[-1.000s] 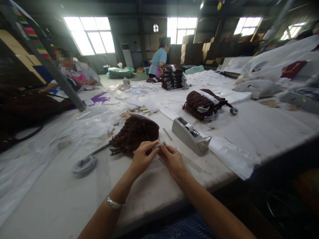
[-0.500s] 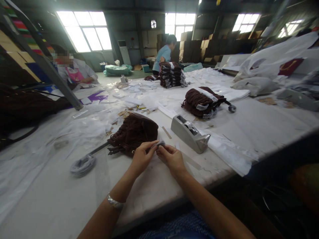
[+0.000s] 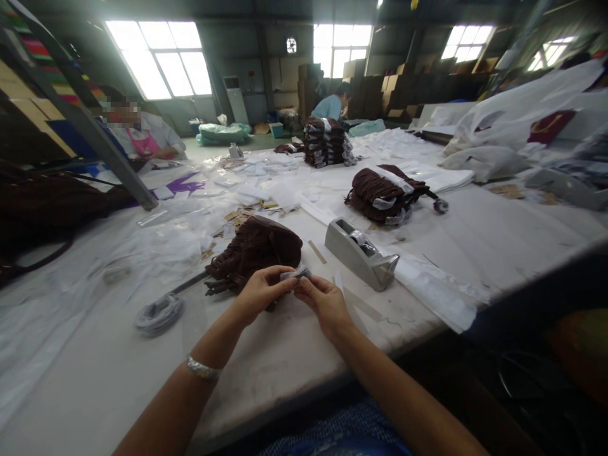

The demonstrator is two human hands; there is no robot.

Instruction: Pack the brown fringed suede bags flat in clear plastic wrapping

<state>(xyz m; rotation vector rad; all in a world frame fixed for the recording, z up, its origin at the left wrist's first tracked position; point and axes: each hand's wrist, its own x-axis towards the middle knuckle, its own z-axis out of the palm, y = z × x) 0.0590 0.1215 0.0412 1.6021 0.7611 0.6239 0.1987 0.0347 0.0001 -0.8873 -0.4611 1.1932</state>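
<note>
My left hand [image 3: 259, 292] and my right hand [image 3: 324, 304] meet just above the table's near edge. Both pinch a small grey wrapped piece [image 3: 295, 274] between their fingertips. The piece sits at the right end of a dark brown fringed bag [image 3: 254, 252] that lies just beyond my hands. A strap runs from the bag to the left and ends in a grey wrapped coil [image 3: 158, 313]. My left wrist wears a silver bracelet [image 3: 201, 368].
A grey tape dispenser [image 3: 360, 253] stands right of my hands, with a clear plastic bag [image 3: 434, 288] beside it. Another wrapped brown bag [image 3: 384, 195] and a stack of them [image 3: 327, 142] lie farther back. Two people work at the far side. Plastic sheets litter the left.
My left hand has slid slightly left and lower while both keep pinching the grey piece. The far person in blue has moved right, behind the stack.
</note>
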